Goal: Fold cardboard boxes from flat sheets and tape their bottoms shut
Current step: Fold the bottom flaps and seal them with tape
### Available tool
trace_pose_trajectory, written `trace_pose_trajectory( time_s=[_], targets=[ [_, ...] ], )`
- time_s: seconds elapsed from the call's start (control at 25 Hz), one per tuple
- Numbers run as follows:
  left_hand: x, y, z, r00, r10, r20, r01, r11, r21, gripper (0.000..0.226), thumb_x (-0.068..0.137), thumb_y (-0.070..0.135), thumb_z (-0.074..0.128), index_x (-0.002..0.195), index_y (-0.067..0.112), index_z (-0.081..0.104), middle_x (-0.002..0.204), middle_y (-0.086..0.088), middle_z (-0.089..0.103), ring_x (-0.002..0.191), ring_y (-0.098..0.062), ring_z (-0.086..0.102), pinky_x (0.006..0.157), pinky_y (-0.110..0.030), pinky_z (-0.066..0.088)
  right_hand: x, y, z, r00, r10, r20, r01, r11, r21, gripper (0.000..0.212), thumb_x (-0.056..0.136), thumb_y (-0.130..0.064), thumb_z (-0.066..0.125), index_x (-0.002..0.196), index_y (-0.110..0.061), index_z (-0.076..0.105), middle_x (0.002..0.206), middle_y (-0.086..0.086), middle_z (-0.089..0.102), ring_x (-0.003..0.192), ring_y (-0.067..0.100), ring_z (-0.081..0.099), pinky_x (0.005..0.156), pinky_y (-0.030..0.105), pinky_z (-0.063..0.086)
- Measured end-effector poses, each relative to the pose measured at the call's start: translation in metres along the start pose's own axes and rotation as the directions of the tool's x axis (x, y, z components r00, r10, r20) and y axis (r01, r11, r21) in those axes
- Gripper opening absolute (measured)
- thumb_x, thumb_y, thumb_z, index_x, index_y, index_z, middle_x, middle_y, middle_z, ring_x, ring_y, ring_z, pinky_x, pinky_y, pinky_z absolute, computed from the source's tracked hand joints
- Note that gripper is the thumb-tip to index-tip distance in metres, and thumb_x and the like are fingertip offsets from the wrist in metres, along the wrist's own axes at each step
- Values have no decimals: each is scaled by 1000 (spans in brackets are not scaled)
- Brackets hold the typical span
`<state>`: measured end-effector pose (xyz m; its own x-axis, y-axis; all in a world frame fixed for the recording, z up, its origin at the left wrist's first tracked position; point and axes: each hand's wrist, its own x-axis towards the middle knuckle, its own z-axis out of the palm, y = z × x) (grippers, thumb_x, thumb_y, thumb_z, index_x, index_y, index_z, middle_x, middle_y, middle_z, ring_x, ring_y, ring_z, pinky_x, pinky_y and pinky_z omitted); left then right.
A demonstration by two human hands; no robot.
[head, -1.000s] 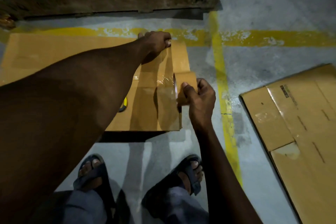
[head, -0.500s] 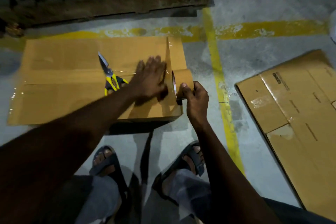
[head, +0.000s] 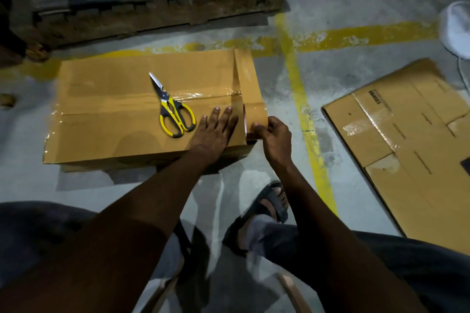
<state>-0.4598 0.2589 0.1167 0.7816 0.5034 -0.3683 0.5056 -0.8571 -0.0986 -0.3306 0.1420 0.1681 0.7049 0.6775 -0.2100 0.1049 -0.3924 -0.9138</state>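
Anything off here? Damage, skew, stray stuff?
Two things. The clear tape along the box seam is wrinkled right of the scissors, which lie across that seam. The flat sheet on the floor at right carries old tape scraps and torn patches. Nothing spilled.

We see both bare arms reaching forward and down, the forearms drawing closer toward the wrists. The left grip (head: 213,132) lies palm-down with its fingers straight and close together, pressed flat on the cardboard box (head: 114,119); its wrist runs straight on from the forearm. Just right of the left grip, close beside it, the right grip (head: 276,134) is curled round the tape roll (head: 255,117), thumb tip on the roll's outer face, knuckles turned up. Its wrist angles slightly toward the left grip.
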Motion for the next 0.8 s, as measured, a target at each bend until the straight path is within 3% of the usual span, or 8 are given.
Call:
trace_pose_trajectory(
  time_s=[0.12,0.24,0.36,0.48,0.68,0.8],
  targets=[
    [2,0,-10,997,-9,73,9,1000,-4,83,97,23,44,150,16,-19,157,-10,-27,145,-39,-15,117,-57,9,-18,5,-7,1000,-27,-9,26,990,-142,38,95,-36,59,61,-29,45,54,-10,46,53,-1,47,49,15,28],
    [3,0,-16,990,-17,138,16,1000,6,87,96,27,48,150,17,-20,156,-10,-30,145,-39,-19,117,-57,7,-31,11,-9,1000,0,-13,-2,986,-165,34,92,-46,54,66,-25,51,59,-9,52,59,8,53,53,23,32],
    [1,1,-20,984,-13,177,12,1000,7,91,95,34,51,150,16,-19,156,-10,-30,144,-39,-19,117,-57,8,-42,19,-7,1000,27,-1,-27,980,-196,34,93,-42,58,63,-28,49,58,-9,51,58,10,51,53,23,33],
    [3,0,-19,986,-4,169,4,1000,5,89,95,33,49,150,16,-19,156,-10,-30,144,-40,-19,116,-58,8,-49,29,0,992,121,47,-115,987,-112,27,97,-34,58,75,-20,60,71,0,62,70,19,59,61,29,39],
    [2,-1,-18,983,6,184,-9,1000,15,100,91,38,57,149,16,-21,155,-11,-32,144,-40,-21,117,-57,8,-50,37,4,988,148,-46,-152,982,-112,33,99,-34,55,74,-12,55,65,-3,54,65,17,52,58,30,34],
    [2,-1,-20,981,10,192,-12,1000,12,102,91,39,58,149,16,-22,154,-11,-33,143,-39,-22,117,-57,7,-50,40,5,986,159,-43,-163,980,-111,34,99,-35,54,79,-7,59,72,4,59,70,23,57,62,33,37]
  ],
)
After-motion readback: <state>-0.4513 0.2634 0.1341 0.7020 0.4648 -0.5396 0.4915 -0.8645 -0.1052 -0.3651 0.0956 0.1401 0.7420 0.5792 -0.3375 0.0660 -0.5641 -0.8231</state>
